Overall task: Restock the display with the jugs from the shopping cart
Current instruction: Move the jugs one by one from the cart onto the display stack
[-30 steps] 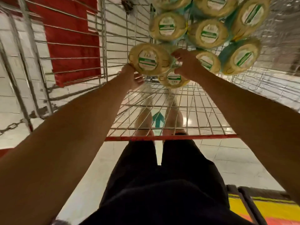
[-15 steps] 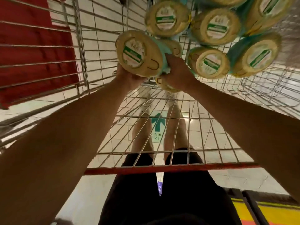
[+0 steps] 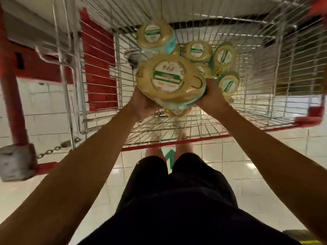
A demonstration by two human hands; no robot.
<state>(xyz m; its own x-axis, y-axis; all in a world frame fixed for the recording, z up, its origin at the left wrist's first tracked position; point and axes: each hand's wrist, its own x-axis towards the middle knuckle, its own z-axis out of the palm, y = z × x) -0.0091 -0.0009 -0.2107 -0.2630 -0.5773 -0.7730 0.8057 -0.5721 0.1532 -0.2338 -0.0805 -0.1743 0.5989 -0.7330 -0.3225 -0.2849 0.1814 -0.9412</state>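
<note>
A teal jug with a wide tan lid and a round white-and-green label [image 3: 169, 79] is lifted above the wire floor of the shopping cart [image 3: 286, 71]. My left hand [image 3: 143, 104] grips it from below on its left side. My right hand [image 3: 211, 96] grips its right side. Several more jugs of the same kind [image 3: 197, 50] lie packed together deeper in the cart, behind the held one. One further jug [image 3: 177, 112] peeks out below the lifted jug, between my hands.
The cart's red front rim [image 3: 177, 142] runs across just ahead of my legs. A second wire cart [image 3: 67, 55] with red panels stands to the left, with a chain and a grey block [image 3: 16, 161]. White tiled floor lies below, with a green arrow mark [image 3: 169, 156].
Both hands have lifted the jug up and toward me, away from the cluster. The view has tilted, so more of the cart's far end shows.
</note>
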